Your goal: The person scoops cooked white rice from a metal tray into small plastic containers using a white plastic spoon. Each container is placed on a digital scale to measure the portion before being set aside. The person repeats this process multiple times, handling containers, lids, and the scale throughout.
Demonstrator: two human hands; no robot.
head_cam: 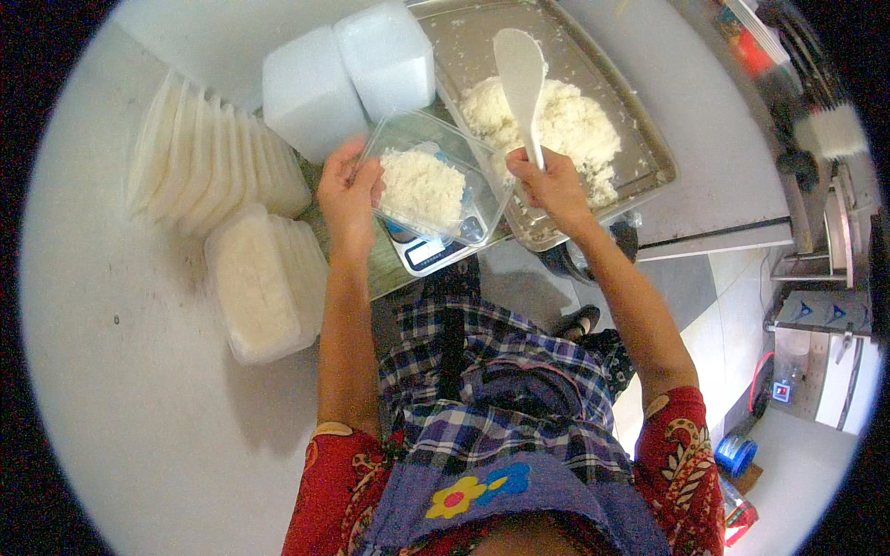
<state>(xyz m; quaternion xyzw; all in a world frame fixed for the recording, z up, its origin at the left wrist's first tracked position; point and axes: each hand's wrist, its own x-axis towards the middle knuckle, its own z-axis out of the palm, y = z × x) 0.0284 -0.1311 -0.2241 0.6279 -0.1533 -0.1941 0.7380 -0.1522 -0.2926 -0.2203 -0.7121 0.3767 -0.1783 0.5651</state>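
Note:
My left hand [350, 194] grips the left edge of a clear plastic container [480, 198], which is partly filled with white rice [423, 187]. Beneath the container is a white digital kitchen scale [434, 257]; whether the two touch cannot be told. In my right hand [553, 187] is the handle of a white rice paddle [520, 73], its blade pointing away from me. The paddle is above a metal tray [643, 149] that holds a large mound of cooked rice [580, 128].
Two stacks of translucent containers [313, 87] [386, 59] stand behind the scale. To the left, rice-filled containers [215, 153] are lined up on edge, with another row [261, 292] nearer me. A blue-lidded jar [735, 455] is at far right.

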